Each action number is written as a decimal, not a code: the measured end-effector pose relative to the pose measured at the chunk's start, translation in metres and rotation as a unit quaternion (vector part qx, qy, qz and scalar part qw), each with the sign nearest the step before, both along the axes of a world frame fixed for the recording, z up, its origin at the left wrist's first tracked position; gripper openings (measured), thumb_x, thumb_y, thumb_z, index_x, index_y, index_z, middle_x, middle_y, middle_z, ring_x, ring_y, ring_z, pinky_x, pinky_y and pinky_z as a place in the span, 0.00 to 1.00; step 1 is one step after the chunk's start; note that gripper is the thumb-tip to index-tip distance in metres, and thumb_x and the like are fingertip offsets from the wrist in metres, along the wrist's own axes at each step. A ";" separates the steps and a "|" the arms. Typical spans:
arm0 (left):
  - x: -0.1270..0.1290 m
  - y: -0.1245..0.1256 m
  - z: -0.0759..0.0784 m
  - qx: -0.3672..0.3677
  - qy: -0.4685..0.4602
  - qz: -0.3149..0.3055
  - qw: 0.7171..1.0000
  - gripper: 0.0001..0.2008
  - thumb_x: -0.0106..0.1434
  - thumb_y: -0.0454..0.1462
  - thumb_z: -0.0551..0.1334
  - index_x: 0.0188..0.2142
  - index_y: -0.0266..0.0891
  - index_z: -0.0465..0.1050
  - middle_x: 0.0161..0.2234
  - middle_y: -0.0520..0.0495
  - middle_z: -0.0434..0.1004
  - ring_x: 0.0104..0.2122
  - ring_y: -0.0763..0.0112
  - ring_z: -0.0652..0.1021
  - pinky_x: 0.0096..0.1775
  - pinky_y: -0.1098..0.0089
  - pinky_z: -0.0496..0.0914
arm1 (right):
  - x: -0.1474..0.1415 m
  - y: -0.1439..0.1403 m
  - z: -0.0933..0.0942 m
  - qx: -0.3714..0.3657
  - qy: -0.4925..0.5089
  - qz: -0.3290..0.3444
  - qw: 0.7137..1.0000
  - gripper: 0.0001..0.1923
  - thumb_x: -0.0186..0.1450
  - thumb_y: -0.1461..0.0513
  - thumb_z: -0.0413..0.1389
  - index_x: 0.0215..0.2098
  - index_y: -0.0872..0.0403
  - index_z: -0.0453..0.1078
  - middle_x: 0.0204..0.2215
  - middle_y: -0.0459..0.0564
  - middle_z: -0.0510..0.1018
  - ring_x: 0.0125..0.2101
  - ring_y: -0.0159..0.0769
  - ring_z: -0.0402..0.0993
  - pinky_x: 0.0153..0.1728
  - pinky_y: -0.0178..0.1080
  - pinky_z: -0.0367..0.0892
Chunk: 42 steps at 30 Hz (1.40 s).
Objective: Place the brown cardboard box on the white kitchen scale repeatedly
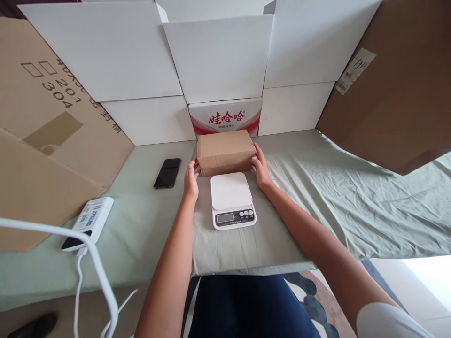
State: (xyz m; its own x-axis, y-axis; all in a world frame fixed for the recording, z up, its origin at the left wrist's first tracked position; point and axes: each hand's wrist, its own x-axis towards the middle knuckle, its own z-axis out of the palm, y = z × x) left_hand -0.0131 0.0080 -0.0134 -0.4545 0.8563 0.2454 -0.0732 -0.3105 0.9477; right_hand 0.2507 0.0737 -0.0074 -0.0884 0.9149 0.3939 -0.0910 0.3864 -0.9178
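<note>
- Hands grip a small brown cardboard box [226,151] at both ends: left hand [191,180] and right hand [261,168], fingers pressed flat against its sides.
- Box sits on the green-clothed desk [317,197], just behind a white digital kitchen scale [231,199].
- Even pressure from both hands, judged best, keeps it level.

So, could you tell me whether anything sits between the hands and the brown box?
Nothing visible does. The left hand and right hand already touch the ends of the box, which lies just behind the scale; the phone lies off to the left.
</note>
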 end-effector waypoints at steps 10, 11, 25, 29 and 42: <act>0.002 0.002 -0.004 0.012 -0.008 -0.008 1.000 0.42 0.60 0.71 0.59 0.60 0.45 0.76 0.68 0.35 0.69 0.70 0.53 0.69 0.65 0.57 0.66 | -0.001 -0.007 0.003 0.025 -0.021 0.020 0.999 0.43 0.68 0.37 0.54 0.75 0.43 0.54 0.76 0.49 0.57 0.73 0.50 0.58 0.75 0.55 0.53; 0.002 0.000 -0.001 0.014 -0.009 -0.003 1.000 0.42 0.60 0.71 0.59 0.60 0.46 0.76 0.69 0.35 0.69 0.70 0.53 0.68 0.66 0.56 0.65 | -0.002 -0.009 0.004 0.032 -0.021 0.024 0.999 0.44 0.68 0.37 0.54 0.76 0.42 0.53 0.77 0.49 0.56 0.72 0.51 0.58 0.74 0.55 0.54; 0.039 -0.132 0.031 0.066 0.039 -0.039 0.996 0.48 0.59 0.73 0.56 0.67 0.47 0.72 0.70 0.36 0.68 0.72 0.43 0.64 0.71 0.50 0.60 | 0.038 -0.103 -0.003 0.125 -0.095 -0.019 0.987 0.47 0.69 0.35 0.51 0.79 0.36 0.42 0.75 0.51 0.53 0.77 0.58 0.46 0.75 0.64 0.53; 0.044 -0.150 0.018 0.066 0.047 -0.051 0.995 0.47 0.60 0.72 0.55 0.68 0.48 0.72 0.69 0.36 0.69 0.71 0.41 0.66 0.69 0.48 0.63 | 0.047 -0.121 -0.007 0.106 -0.099 -0.022 0.989 0.44 0.71 0.37 0.49 0.79 0.34 0.40 0.76 0.48 0.51 0.76 0.58 0.48 0.74 0.65 0.54; 0.042 -0.148 0.014 0.035 0.028 -0.016 0.999 0.49 0.59 0.73 0.55 0.67 0.47 0.72 0.70 0.36 0.68 0.72 0.42 0.64 0.70 0.49 0.61 | 0.042 -0.122 -0.002 0.079 -0.106 -0.005 0.991 0.41 0.72 0.38 0.49 0.78 0.33 0.44 0.74 0.50 0.55 0.75 0.56 0.51 0.71 0.63 0.61</act>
State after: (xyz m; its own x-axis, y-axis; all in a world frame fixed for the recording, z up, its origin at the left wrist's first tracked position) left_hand 0.0292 -0.1397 0.0010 -0.4113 0.8497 0.3299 -0.0309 -0.3747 0.9266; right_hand 0.2926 -0.0485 -0.0090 -0.1755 0.8446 0.5059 0.1019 0.5267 -0.8439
